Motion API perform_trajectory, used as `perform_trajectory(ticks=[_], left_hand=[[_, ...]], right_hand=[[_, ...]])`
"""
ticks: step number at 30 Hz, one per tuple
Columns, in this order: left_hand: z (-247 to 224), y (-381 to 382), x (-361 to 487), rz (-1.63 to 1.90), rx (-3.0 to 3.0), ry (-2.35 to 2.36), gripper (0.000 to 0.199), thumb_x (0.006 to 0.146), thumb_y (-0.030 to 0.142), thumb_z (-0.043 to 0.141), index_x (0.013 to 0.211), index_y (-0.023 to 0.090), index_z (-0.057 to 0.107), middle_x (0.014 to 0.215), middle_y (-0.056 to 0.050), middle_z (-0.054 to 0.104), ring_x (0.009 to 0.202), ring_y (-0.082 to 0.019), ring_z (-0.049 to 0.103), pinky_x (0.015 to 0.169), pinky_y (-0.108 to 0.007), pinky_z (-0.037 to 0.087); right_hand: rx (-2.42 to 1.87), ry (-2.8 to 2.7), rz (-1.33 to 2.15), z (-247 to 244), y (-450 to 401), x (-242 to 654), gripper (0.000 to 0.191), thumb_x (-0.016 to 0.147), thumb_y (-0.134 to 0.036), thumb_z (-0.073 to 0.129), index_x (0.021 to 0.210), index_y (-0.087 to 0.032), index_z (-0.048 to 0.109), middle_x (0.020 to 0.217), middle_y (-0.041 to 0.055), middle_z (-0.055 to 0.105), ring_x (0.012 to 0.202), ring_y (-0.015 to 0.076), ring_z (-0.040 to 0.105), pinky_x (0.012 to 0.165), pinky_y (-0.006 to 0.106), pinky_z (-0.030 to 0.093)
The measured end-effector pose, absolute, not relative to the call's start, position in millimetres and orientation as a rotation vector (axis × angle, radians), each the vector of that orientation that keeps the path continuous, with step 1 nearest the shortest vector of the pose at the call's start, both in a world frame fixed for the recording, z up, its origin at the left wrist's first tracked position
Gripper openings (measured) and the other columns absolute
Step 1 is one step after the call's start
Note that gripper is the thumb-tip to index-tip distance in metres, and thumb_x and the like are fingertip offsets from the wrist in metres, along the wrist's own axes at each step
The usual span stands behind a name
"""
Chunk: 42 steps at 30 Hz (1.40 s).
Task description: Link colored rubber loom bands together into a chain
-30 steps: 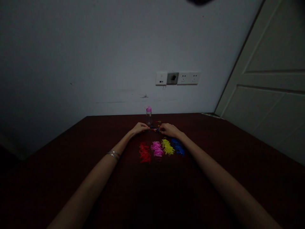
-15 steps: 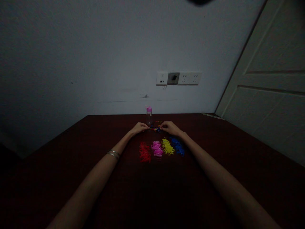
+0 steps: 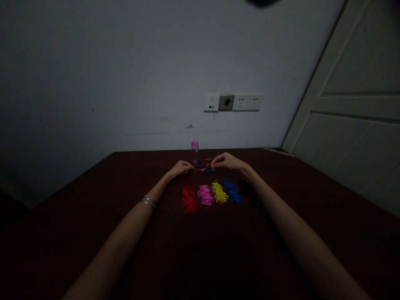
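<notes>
My left grip (image 3: 182,167) has thumb and fingers together, clamped on the left end of a bunch of coloured bands (image 3: 202,169), toward the desk's far edge. My right grip (image 3: 227,161) has its fingertips close together at a yellow loop (image 3: 213,168) by the bunch's right end; it is too small to tell whether they pinch it. Just behind the bunch stands a clear bottle with a pink top (image 3: 195,153). Nearer the desk's (image 3: 175,254) front edge, four piles lie side by side, left to right: red (image 3: 189,200), pink (image 3: 205,195), yellow (image 3: 219,192), blue (image 3: 231,191).
</notes>
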<state>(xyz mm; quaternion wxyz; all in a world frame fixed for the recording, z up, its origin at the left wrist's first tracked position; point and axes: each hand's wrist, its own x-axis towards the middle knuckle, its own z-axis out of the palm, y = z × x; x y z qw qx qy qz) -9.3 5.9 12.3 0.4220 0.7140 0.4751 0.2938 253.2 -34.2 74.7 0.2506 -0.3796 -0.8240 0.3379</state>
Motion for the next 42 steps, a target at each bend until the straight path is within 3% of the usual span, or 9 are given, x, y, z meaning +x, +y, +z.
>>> perform_trajectory(ticks=[4,9,27,35,42], left_hand=[[11,6,-10,0.746,1.782,1.209,0.042,0.064,0.046,0.059,0.083,0.009,0.063,0.043,0.006,0.039,0.035,-0.004,0.027,0.037,-0.019,0.016],[12,4,-8,0.734,1.784,1.244,0.042,0.063,0.046,0.059,0.083,0.010,0.064,0.044,0.006,0.039,0.036,-0.004,0.027,0.037,-0.019,0.017],[12,7,-3,0.783,1.749,1.264,0.032,0.065,0.035,0.057,0.082,0.009,0.064,0.040,0.006,0.038,0.034,-0.004,0.028,0.037,-0.019,0.018],[20,8,6,0.737,2.117,1.421,0.021,0.054,0.032,0.067,0.060,0.012,0.063,0.053,0.001,0.054,0.050,-0.008,0.044,0.045,-0.019,0.028],[21,4,8,0.600,2.250,1.405,0.015,0.058,0.026,0.063,0.064,0.012,0.064,0.060,-0.002,0.059,0.056,-0.011,0.050,0.051,-0.020,0.034]], right_hand=[[-1.145,-2.377,1.049,71,-37,253,0.025,0.063,-0.029,0.060,0.082,-0.014,0.069,0.070,0.0032,0.065,0.055,0.0086,0.049,0.047,0.020,0.036],[-1.194,-2.470,1.168,68,-38,252,0.023,0.062,-0.024,0.058,0.079,-0.015,0.070,0.066,0.0017,0.064,0.049,0.0065,0.047,0.043,0.017,0.033],[-1.342,-2.091,0.972,38,-15,292,0.022,0.064,-0.024,0.054,0.076,-0.010,0.066,0.067,0.0055,0.064,0.053,0.0090,0.050,0.049,0.020,0.039],[-1.527,-1.826,0.895,11,-3,330,0.023,0.065,-0.027,0.056,0.079,-0.011,0.064,0.066,0.0044,0.063,0.049,0.0073,0.048,0.042,0.017,0.034],[-1.539,-1.790,0.901,5,-1,339,0.024,0.065,-0.028,0.056,0.080,-0.010,0.063,0.065,0.0041,0.061,0.049,0.0070,0.046,0.038,0.016,0.030]])
